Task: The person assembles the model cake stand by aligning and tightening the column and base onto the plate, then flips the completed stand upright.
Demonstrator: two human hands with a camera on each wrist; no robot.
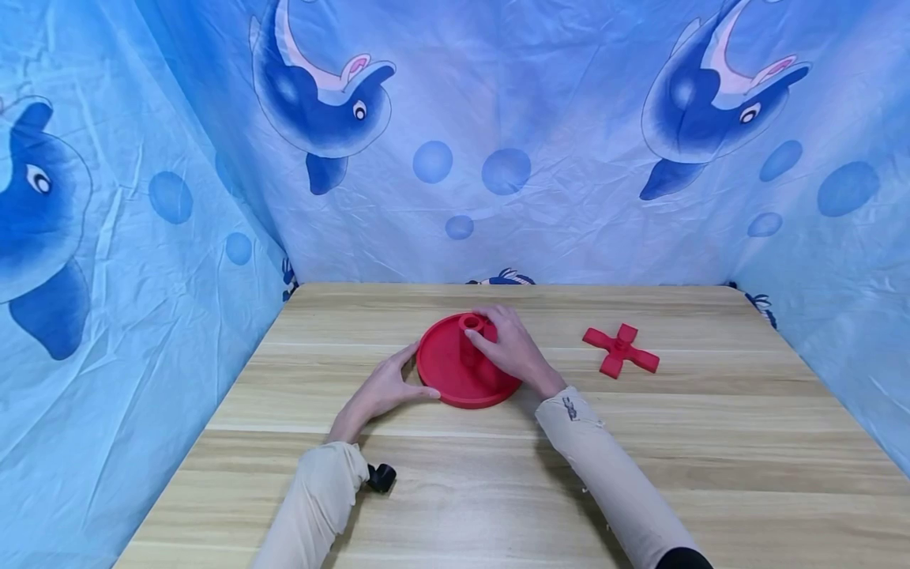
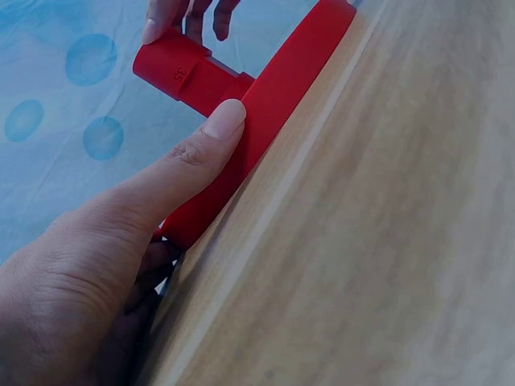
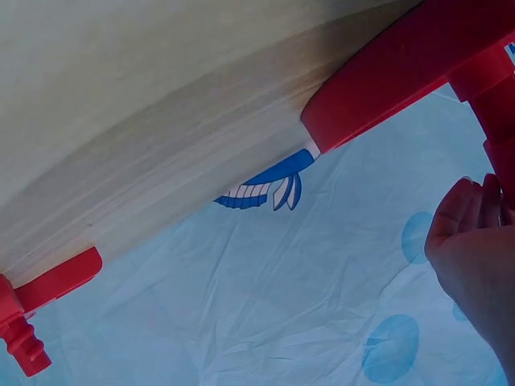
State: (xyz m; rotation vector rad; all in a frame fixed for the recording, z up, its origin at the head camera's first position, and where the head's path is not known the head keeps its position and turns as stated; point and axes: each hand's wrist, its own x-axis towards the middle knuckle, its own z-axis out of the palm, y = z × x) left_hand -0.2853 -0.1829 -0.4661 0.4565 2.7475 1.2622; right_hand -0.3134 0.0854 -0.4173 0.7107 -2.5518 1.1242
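A round red plate with a low raised rim lies on the wooden table. My left hand grips its left side, the thumb over the near rim and the fingers round the far side. From the plate's middle rises a hollow red tube, marked 35 on its side in the left wrist view. High up, near the tube's top, my right hand holds it between thumb and fingers. The tube's foot meets a short collar on the plate, seen in the right wrist view.
To the right on the table lies a red four-armed cross with a ridged stub at its centre. A blue cloth printed with dolphins hangs behind and at both sides. A small black device sits at my left cuff.
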